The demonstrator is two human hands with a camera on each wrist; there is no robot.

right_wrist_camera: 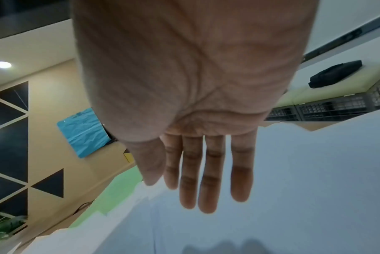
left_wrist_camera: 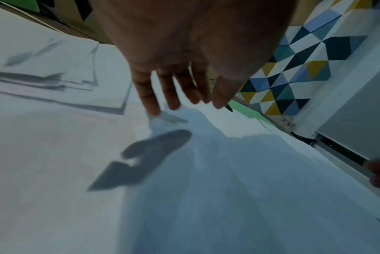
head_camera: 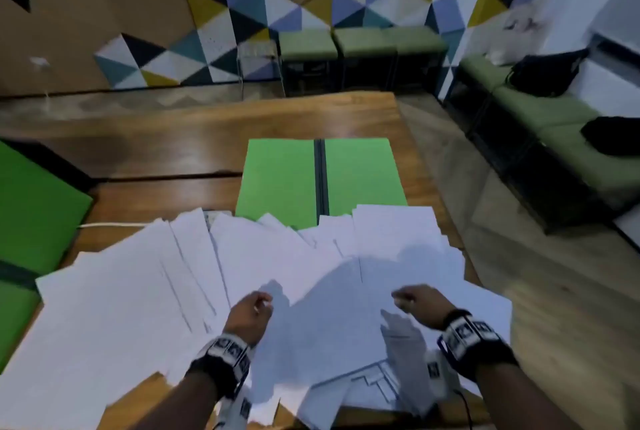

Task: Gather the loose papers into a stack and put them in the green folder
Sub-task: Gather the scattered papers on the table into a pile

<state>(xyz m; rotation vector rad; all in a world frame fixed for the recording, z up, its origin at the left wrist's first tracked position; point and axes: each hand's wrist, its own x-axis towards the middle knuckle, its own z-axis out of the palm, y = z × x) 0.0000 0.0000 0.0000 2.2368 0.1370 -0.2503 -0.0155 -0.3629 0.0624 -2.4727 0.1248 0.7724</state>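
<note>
Several loose white papers [head_camera: 138, 291] lie fanned over the near half of the wooden table [head_camera: 173, 152]. Beyond them the green folder [head_camera: 284, 180] lies open and flat, a dark spine down its middle, its near edge covered by sheets. My left hand [head_camera: 256, 305] hovers over the middle of the papers [left_wrist_camera: 54, 154], fingers [left_wrist_camera: 173, 96] straight and empty, casting a shadow on the sheets. My right hand [head_camera: 407, 298] hangs over the papers [right_wrist_camera: 304, 171] further right, fingers [right_wrist_camera: 208, 180] straight, holding nothing. A strip of the folder [right_wrist_camera: 119, 185] shows past the paper edge.
A bright green padded surface [head_camera: 34, 204] stands against the table's left side, with a white cable [head_camera: 110, 225] beside it. Green benches with black bags [head_camera: 547, 72] line the right wall. The table's right edge [head_camera: 433, 187] drops to the floor.
</note>
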